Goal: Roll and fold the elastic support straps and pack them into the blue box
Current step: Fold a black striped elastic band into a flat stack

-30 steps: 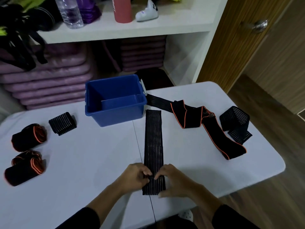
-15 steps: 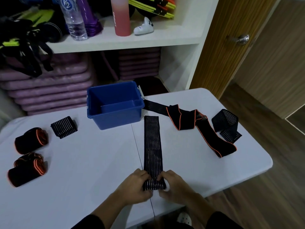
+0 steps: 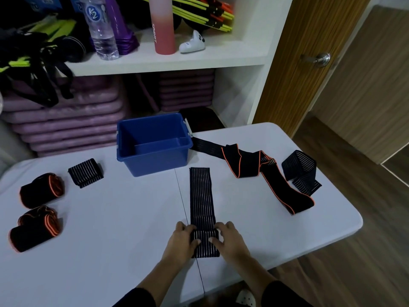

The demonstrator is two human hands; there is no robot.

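Hands: left hand (image 3: 181,242) and right hand (image 3: 229,241) sit low in the centre of the frame, both closed on the near end of the striped strap (image 3: 201,200), fingers curled over a thick fold or roll of it, thumbs pressing on top.
Striped strap: black with thin pale lines, lying flat on the white table (image 3: 110,229), running from the hands straight up the frame; its far end stops just short of the blue box (image 3: 155,160).
Table seam: a dark line just left of the strap, running up toward the box.
Lower left of frame: two black rolled straps with orange edging, one (image 3: 35,229) nearer, one (image 3: 42,189) just above it, apart from each other.
Left of centre: a small folded striped strap (image 3: 85,172), between the upper orange-edged roll and the box.
Right of centre: a long black orange-edged strap (image 3: 274,182) lying loose and twisted; a striped end of it reaches the box's right side.
Far right of table: another striped strap (image 3: 299,169), loosely folded, near the table edge.
Blue box: centre of frame, open, nothing visible inside.
Upper frame: white shelf (image 3: 168,60) with a water bottle (image 3: 100,29) and a pink bottle (image 3: 162,27); purple mats (image 3: 66,120) stacked below.
Upper right: wooden door (image 3: 309,74) with a metal knob.
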